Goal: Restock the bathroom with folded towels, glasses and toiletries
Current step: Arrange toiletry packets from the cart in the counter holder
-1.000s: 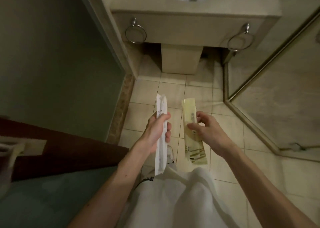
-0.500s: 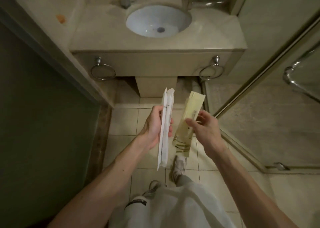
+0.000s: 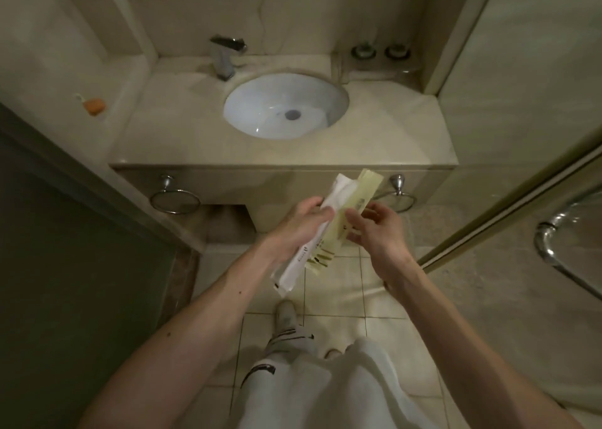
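A: Entry, head view. Left hand?

B: Fingers curled round the white packet, gripped near its middle. The packet is tilted, its top end toward the vanity and its bottom end over the floor tiles.

A: Right hand?

B: Thumb and fingers pinch the yellow packet at its right edge, about halfway along.

A: How do the two packets lie?

B: Side by side and parallel, edges overlapping, white on the left. Both are in the air in front of the vanity front, below the counter edge and between the two towel rings, left and right.

A: Does the left hand touch the yellow one too?

B: Cannot tell. The fingertips are blurred where the packets meet.

A: Surroundings?

B: A white basin is set in the counter, with a chrome faucet behind it on the left. A small orange item lies on the left ledge. The glass shower door is on the right. White cloth hangs at the person's front, at the bottom of the view.
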Demonstrator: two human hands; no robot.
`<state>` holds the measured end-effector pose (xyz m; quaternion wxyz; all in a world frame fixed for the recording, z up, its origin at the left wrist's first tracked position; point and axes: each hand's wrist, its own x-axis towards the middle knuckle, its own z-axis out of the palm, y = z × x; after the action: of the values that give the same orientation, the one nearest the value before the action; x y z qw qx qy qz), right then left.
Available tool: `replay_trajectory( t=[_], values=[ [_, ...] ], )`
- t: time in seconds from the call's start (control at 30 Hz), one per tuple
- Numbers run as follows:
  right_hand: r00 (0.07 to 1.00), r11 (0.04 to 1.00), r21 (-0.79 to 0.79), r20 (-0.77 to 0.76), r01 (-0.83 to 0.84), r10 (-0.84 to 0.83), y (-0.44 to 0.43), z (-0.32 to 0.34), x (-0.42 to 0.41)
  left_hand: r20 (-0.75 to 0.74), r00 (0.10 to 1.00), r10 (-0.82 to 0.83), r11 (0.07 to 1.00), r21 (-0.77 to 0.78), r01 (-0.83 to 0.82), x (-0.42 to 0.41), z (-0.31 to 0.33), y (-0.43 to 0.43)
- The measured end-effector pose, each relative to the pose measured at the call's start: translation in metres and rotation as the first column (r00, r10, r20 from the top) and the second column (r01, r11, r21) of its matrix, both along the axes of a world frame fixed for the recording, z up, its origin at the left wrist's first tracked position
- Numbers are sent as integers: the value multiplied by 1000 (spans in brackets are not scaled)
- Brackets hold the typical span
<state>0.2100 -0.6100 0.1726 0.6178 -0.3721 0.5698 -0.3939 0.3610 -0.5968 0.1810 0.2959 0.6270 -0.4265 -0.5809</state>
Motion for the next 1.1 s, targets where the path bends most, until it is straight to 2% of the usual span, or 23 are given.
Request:
replay_trajectory(
  t=[0.2,0.33,0.43,0.57,0.67,0.9,1.0,1.1],
  values=[
    [985,990,69,110,122,-129,-85,-25,33,77,996,-39,998,62,34,27,-22,-102],
    [953,952,144,99,272,-287,-153,-46,58,129,980,-154,986,91,142,48,-38,-187],
    [948,928,228,49,295,-313,-198,-65,71,181,957,-228,972,107,211,60,-53,-242],
    [956,911,293,-43,291,-292,-244,-93,86,326,867,-376,926,122,356,69,-77,-298],
    [970,906,352,-23,235,-243,-269,-107,94,458,762,-458,884,145,444,76,-96,-330],
    [971,887,406,-6,220,-238,-287,-131,97,545,654,-524,824,131,551,80,-129,-356],
    [967,872,420,-81,252,-241,-292,-136,97,642,572,-510,802,114,587,79,-135,-362],
    [962,883,400,-215,244,-168,-293,-140,92,682,513,-521,775,127,619,79,-135,-365]
  ],
)
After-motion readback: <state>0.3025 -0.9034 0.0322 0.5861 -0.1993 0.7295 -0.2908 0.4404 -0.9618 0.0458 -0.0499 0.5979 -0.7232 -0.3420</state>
